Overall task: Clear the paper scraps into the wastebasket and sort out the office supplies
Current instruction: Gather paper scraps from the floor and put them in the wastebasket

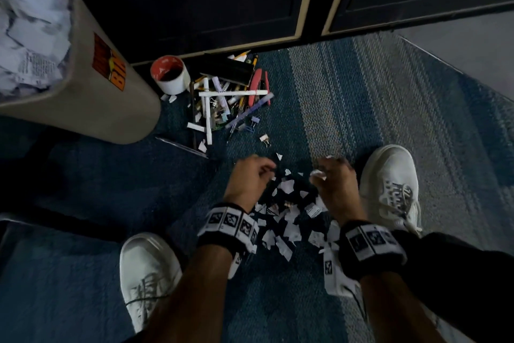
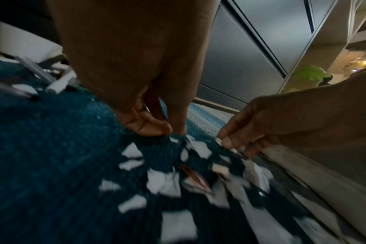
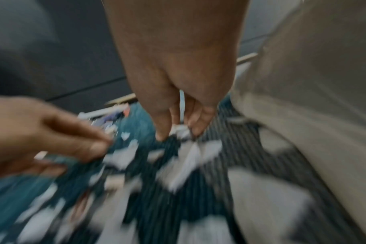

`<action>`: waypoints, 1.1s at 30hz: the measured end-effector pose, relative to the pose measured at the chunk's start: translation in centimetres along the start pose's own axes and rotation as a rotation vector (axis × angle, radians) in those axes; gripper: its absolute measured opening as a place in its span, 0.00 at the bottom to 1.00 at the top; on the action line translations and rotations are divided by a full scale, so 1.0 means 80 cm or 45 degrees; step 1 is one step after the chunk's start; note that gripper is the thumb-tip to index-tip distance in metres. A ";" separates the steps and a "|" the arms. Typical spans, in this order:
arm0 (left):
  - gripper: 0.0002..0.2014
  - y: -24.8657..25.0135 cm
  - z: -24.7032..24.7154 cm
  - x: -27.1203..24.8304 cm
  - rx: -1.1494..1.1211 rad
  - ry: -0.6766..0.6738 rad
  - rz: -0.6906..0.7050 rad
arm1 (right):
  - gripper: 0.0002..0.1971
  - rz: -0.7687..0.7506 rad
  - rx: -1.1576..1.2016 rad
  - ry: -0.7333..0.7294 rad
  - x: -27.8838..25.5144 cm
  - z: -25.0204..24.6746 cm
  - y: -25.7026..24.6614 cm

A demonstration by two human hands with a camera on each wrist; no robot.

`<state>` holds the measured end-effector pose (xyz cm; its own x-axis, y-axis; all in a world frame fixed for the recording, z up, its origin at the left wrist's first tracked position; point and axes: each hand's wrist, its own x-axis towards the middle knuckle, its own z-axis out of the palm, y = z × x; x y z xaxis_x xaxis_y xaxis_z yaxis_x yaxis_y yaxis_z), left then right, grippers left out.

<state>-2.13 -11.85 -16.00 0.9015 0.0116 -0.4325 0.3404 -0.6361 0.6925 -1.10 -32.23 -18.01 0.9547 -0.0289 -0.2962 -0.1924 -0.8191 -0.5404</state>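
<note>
Far off to the left of both hands stands the wastebasket [image 1: 83,87], beige, already heaped with crumpled white paper. Beyond the fingers, toward the dark cabinet, a white cup [image 1: 171,74] with a red inside sits beside a jumbled pile of office supplies [image 1: 228,98]: pens, markers, red-handled pliers and binder clips lying on the blue carpet [image 1: 83,189]. One loose binder clip [image 1: 265,139] lies apart from the pile, just ahead of the left fingertips.

The left hand [image 1: 247,180] reaches down to the carpet with its fingers [image 2: 148,125] curled and the thumb drawn in against them, tips touching the floor at the far edge of the paper scraps [image 1: 281,220]. Whether it has a scrap pinched I cannot tell; the wrist view shows nothing white between the tips.

The scraps are scattered between the two hands and back under the wrists, torn white bits, the nearest ones right beside the fingertips of both hands.

The right hand [image 1: 335,185] is down on the carpet too, fingers [image 3: 163,125] curled, and between thumb and fingers it pinches a small crumpled white scrap [image 3: 179,129], with more pieces lying directly beneath. A white sneaker [image 1: 392,187] is planted just to the right of that hand, and another [image 1: 147,273] near the left forearm.
</note>
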 end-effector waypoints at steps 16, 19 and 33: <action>0.04 0.009 0.052 0.011 0.042 0.059 -0.055 | 0.09 0.055 0.167 0.175 -0.016 0.041 0.013; 0.06 0.018 0.039 0.013 -0.112 0.011 -0.103 | 0.12 0.098 0.323 0.190 -0.013 0.033 0.012; 0.18 0.010 0.004 0.029 -0.253 0.097 -0.205 | 0.18 -0.003 0.164 -0.002 -0.001 0.042 -0.022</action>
<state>0.12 -12.55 -16.62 0.8466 0.1634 -0.5065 0.5199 -0.4575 0.7214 -1.62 -28.87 -19.65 0.9548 -0.0262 -0.2961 -0.2180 -0.7388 -0.6377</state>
